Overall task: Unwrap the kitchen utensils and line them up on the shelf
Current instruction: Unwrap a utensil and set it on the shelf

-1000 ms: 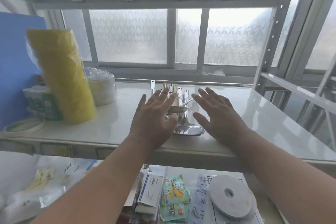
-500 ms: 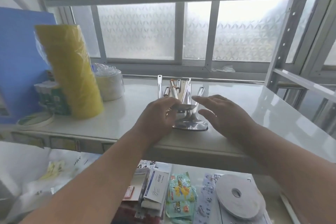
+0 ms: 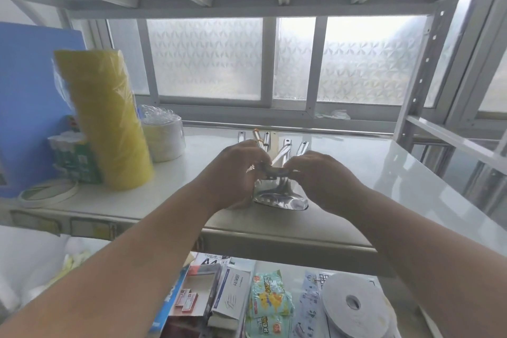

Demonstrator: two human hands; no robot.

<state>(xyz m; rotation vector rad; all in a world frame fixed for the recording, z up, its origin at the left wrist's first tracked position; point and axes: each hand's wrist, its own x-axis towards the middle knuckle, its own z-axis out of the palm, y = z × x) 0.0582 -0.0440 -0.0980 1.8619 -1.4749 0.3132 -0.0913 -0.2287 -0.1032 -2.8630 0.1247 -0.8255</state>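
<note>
Around the bundle of utensils [image 3: 277, 186] the white shelf [image 3: 356, 173] is fairly crowded on one side. Well to the left of the bundle stands a tall yellow roll in clear plastic [image 3: 105, 121], leaning a little, with a white wrapped roll [image 3: 164, 137] just behind it and a green-printed pack [image 3: 74, 162] tucked at its far side. A flat ring of tape [image 3: 48, 192] lies in front of that pack, and a blue board [image 3: 30, 107] rises behind them all. To the right of the bundle the shelf is bare and glossy. Behind it runs a frosted, patterned window [image 3: 205, 57].

The bundle lies near the front edge of the shelf, at its middle. It is shiny steel: broad polished heads toward the person, several slim handles [image 3: 285, 149] fanning away toward the window, one with a copper-coloured end.

The left hand [image 3: 236, 173] and the right hand [image 3: 326, 178] meet over the bundle, fingers curled and pinching something small and dark on top of it; what exactly they pinch, I cannot tell.

Below the bundle, on the lower level, lie a white box [image 3: 233, 296] with print too blurred to read, a cartoon-printed green packet [image 3: 270, 304] and a white tape roll [image 3: 354, 307]. "A4" shows on one pack [image 3: 211, 260].
</note>
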